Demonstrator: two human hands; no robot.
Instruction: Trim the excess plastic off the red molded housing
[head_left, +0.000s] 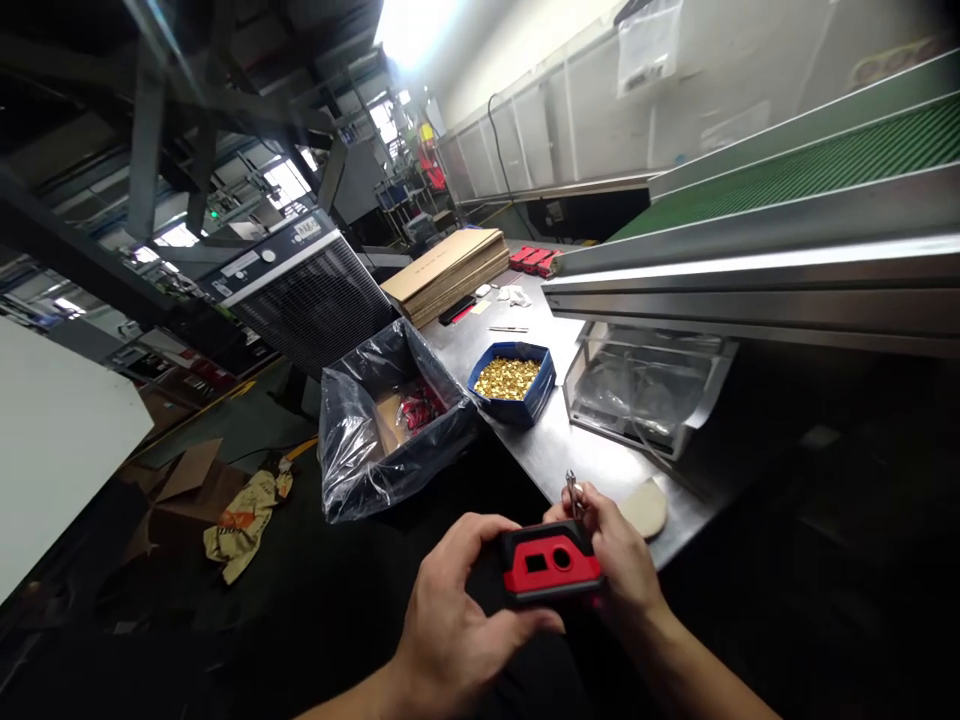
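Observation:
A red and black plastic casing [550,568] with a square hole and a round hole is held low in the middle of the view. My left hand [450,610] is wrapped round its left end. My right hand [619,550] grips its right end and also pinches a thin metal tool [573,493] that points upward. Both hands hover just off the near edge of the steel workbench [555,445].
A blue tray of small brass parts [512,380] sits on the bench. To its left stands a plastic-lined box [390,420], to its right a clear plastic tray [645,385]. Farther back lie stacked cardboard sheets [450,270]. A green conveyor [810,160] runs along the right.

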